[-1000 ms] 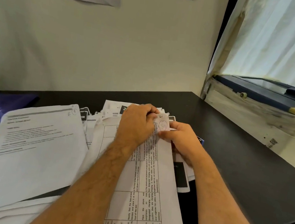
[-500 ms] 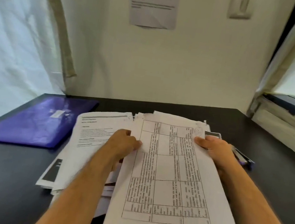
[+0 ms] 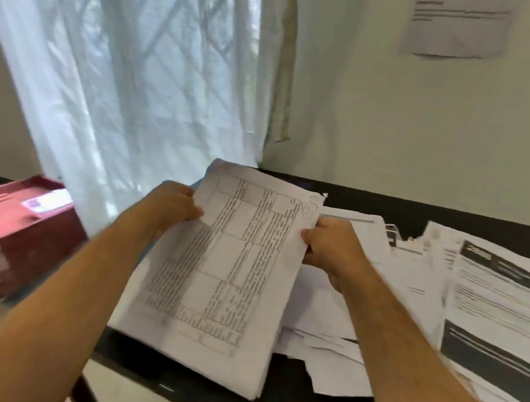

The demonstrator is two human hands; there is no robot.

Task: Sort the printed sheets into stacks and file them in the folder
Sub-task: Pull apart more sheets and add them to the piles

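Above the black desk, both hands' fingers clamp a stack, circled mark perhaps "S1".

Two bare forearms run back from the fingers to the bottom corners of the view, with no sleeve, cuff or glove on either. The left hand and the right hand carry no ring, and neither wrist, just behind the fingers, has a watch or band. Fine hair lies along both forearms, though motion blur softens it. The fingers look short-nailed, as far as the blurred picture lets one judge.
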